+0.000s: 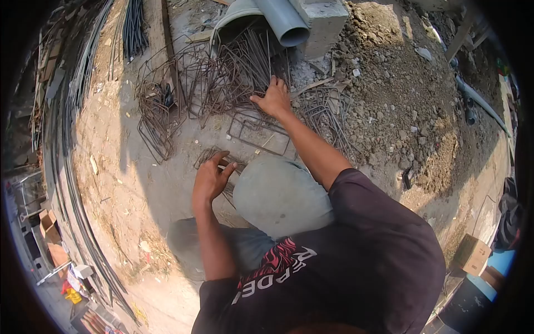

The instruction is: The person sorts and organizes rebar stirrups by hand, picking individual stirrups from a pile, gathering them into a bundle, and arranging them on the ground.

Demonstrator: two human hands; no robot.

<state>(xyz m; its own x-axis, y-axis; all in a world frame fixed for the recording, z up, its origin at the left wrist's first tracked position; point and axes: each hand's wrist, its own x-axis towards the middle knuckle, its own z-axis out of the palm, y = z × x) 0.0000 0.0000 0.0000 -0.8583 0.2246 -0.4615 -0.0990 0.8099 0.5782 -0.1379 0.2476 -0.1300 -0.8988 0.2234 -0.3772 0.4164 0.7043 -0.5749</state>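
My left hand point(209, 177) curls its fingers over a small bundle of bent rebar stirrups point(203, 158), which shows past the fingertips and beside my knee. Part of that bundle is hidden by the hand. My right hand point(273, 100) reaches forward to the near edge of a tangled pile of rusty stirrups point(236, 69), thumb apart from the fingers. Its fingertips are at the bars; no firm grip shows. Below it, a rectangular stirrup point(258, 133) lies flat on the ground.
A grey plastic pipe point(283, 25) and a concrete block point(322, 28) stand behind the pile. More stirrups point(328, 114) lie to the right, beside loose rubble point(389, 94). Long steel bars point(69, 167) run along the left, and a wooden plank point(168, 50) lies nearer.
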